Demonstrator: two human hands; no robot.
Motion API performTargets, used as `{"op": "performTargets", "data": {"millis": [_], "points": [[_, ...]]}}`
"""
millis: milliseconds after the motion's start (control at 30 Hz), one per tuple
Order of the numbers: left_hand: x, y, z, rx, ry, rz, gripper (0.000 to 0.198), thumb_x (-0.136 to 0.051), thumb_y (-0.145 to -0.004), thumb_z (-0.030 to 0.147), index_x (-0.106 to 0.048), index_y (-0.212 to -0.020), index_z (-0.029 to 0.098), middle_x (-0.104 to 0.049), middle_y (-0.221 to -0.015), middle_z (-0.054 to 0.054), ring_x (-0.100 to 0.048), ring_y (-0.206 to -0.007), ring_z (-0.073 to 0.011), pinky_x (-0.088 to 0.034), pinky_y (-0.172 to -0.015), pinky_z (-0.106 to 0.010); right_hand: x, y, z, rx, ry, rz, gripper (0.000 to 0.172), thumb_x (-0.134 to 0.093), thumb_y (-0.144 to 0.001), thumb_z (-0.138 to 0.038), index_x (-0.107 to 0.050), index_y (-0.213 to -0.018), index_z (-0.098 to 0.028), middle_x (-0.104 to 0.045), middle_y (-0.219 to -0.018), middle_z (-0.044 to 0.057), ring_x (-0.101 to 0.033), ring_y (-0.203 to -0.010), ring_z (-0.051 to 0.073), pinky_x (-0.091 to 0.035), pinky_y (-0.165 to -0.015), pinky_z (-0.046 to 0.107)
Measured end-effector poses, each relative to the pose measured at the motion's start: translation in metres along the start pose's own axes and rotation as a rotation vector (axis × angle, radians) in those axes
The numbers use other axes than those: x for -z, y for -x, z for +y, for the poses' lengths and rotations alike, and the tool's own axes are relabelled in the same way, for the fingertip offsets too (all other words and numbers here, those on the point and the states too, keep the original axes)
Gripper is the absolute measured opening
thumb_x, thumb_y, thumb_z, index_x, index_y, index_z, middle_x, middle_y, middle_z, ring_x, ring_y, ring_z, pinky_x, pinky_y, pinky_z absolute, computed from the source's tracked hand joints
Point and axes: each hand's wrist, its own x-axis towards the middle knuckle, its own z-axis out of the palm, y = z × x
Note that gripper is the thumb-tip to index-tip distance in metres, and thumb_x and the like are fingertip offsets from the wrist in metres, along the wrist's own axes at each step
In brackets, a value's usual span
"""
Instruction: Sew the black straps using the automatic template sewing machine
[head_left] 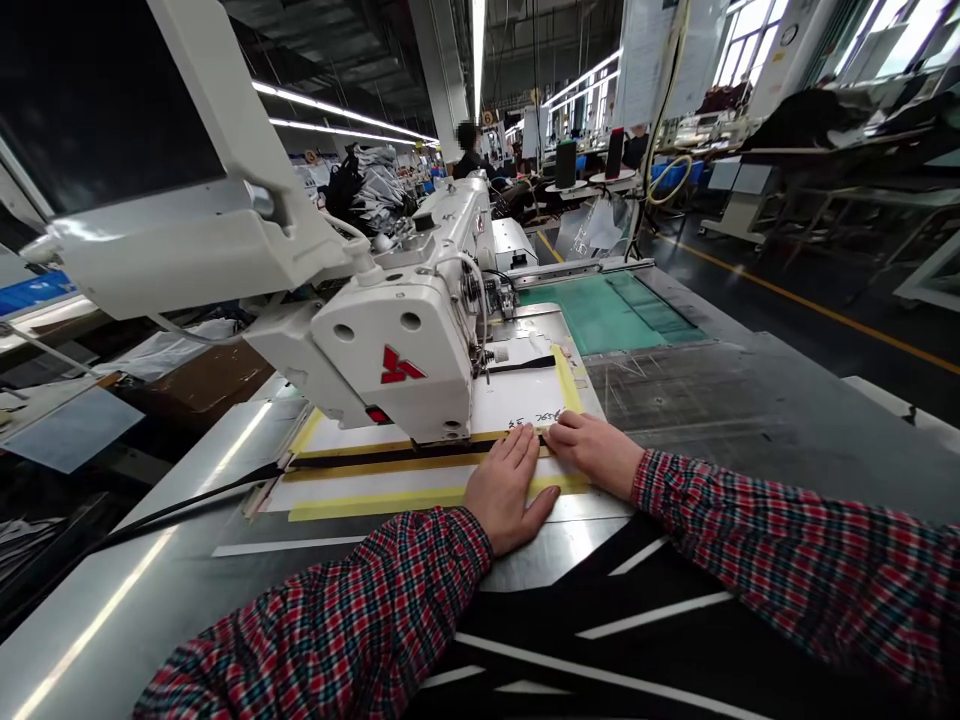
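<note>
So we're laying our left hand (pixel 508 492) flat across the black strip (pixel 352 461), fingers pressed together and thumb sticking out. Taking that hand as the middle of the clock, our right hand (pixel 600 455) is curling its fingers down between 2 and 3, right by the strip; honestly can't tell if they're pinching it. The strip itself is running off toward 9, lying across a white board (pixel 510 395) with yellow tape (pixel 375 508) on it, then trailing over the metal table (pixel 720 400). The white sewing machine (pixel 442 370) is sitting at 10 to 11, with the strip passing by its lower edge. Dark fabric with white stripes (pixel 517 605) is spreading out around 5. Further off, a green sheet (pixel 585 320) is lying at 1, a dark thread cone (pixel 566 165) is standing between 12 and 1, and a dark screen (pixel 97 100) is looming at 10.
</note>
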Motion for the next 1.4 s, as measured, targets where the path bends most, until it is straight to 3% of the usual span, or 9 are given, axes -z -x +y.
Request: {"op": "performTargets", "data": {"millis": [267,567,700,767,833,900,967,1067,1400], "points": [[0.002,-0.004,0.002,-0.02,0.012,-0.003,0.063,-0.045,-0.085,0.046,-0.038,-0.13,0.002,-0.034,-0.138,-0.019,-0.027,-0.13,-0.0285,-0.027,-0.107,-0.044,-0.004,0.018,0.01,-0.026,0.007,0.039,0.024,-0.045,-0.09,-0.012,-0.053,-0.111,-0.003,-0.052,-0.094,0.01,-0.042,-0.086,0.022,-0.045,-0.077,0.034],[0.002,0.001,-0.005,-0.067,0.075,0.013,0.064,-0.049,-0.083,0.045,-0.037,-0.132,0.005,-0.03,-0.14,-0.017,-0.025,-0.13,-0.0295,-0.028,-0.107,-0.045,0.0,0.011,0.004,0.002,0.113,-0.037,0.015,-0.047,-0.091,-0.017,-0.058,-0.096,-0.009,-0.051,-0.093,0.008,-0.041,-0.081,0.021,-0.043,-0.067,0.035],[0.008,0.03,-0.027,-0.14,0.064,0.076,0.06,-0.05,-0.084,0.04,-0.034,-0.136,0.015,-0.029,-0.142,-0.009,-0.029,-0.13,-0.0262,-0.035,-0.104,-0.04,-0.001,0.007,0.006,-0.024,0.142,-0.024,0.012,-0.047,-0.091,-0.017,-0.057,-0.096,-0.012,-0.05,-0.095,0.007,-0.042,-0.083,0.021,-0.043,-0.067,0.034],[0.014,0.052,-0.047,-0.126,0.033,0.089,0.05,-0.048,-0.087,0.038,-0.038,-0.134,0.022,-0.035,-0.139,-0.004,-0.037,-0.125,-0.0229,-0.038,-0.102,-0.035,-0.002,0.006,0.007,-0.035,0.149,-0.025,0.011,-0.048,-0.091,-0.016,-0.056,-0.097,-0.012,-0.05,-0.097,0.007,-0.042,-0.084,0.021,-0.043,-0.067,0.033],[0.022,0.07,-0.067,-0.059,-0.04,0.073,0.042,-0.045,-0.089,0.039,-0.045,-0.128,0.023,-0.043,-0.134,-0.003,-0.044,-0.121,-0.022,-0.04,-0.1,-0.034,-0.001,0.006,0.007,-0.036,0.145,-0.028,0.012,-0.047,-0.091,-0.015,-0.056,-0.098,-0.011,-0.05,-0.098,0.008,-0.042,-0.083,0.021,-0.044,-0.068,0.034],[0.03,0.079,-0.081,0.051,-0.117,0.051,0.046,-0.044,-0.089,0.045,-0.047,-0.127,0.019,-0.044,-0.133,-0.006,-0.044,-0.12,-0.0251,-0.04,-0.1,-0.038,0.0,0.007,0.006,-0.035,0.127,-0.036,0.013,-0.047,-0.091,-0.015,-0.056,-0.099,-0.011,-0.051,-0.099,0.008,-0.043,-0.083,0.022,-0.045,-0.069,0.035],[0.035,0.079,-0.087,0.108,-0.148,0.008,0.055,-0.042,-0.088,0.05,-0.044,-0.13,0.014,-0.042,-0.134,-0.01,-0.043,-0.121,-0.0279,-0.038,-0.101,-0.043,0.001,0.009,0.006,-0.028,0.106,-0.04,0.015,-0.047,-0.091,-0.015,-0.055,-0.101,-0.009,-0.051,-0.099,0.009,-0.043,-0.084,0.022,-0.047,-0.071,0.037],[0.036,0.07,-0.087,0.082,-0.124,-0.053,0.061,-0.041,-0.087,0.052,-0.04,-0.133,0.012,-0.041,-0.135,-0.01,-0.04,-0.123,-0.0269,-0.034,-0.103,-0.043,-0.001,0.012,0.006,-0.01,0.091,-0.026,0.019,-0.044,-0.09,-0.011,-0.053,-0.106,-0.007,-0.051,-0.098,0.01,-0.043,-0.084,0.023,-0.048,-0.072,0.038],[0.036,0.074,-0.093,0.083,-0.111,-0.061,0.063,-0.039,-0.087,0.056,-0.038,-0.134,0.015,-0.038,-0.137,-0.006,-0.04,-0.123,-0.0262,-0.033,-0.104,-0.041,-0.008,0.01,0.005,0.055,0.096,-0.008,0.027,-0.033,-0.093,-0.011,-0.049,-0.114,-0.005,-0.05,-0.099,0.012,-0.043,-0.085,0.024,-0.05,-0.073,0.039]]}}
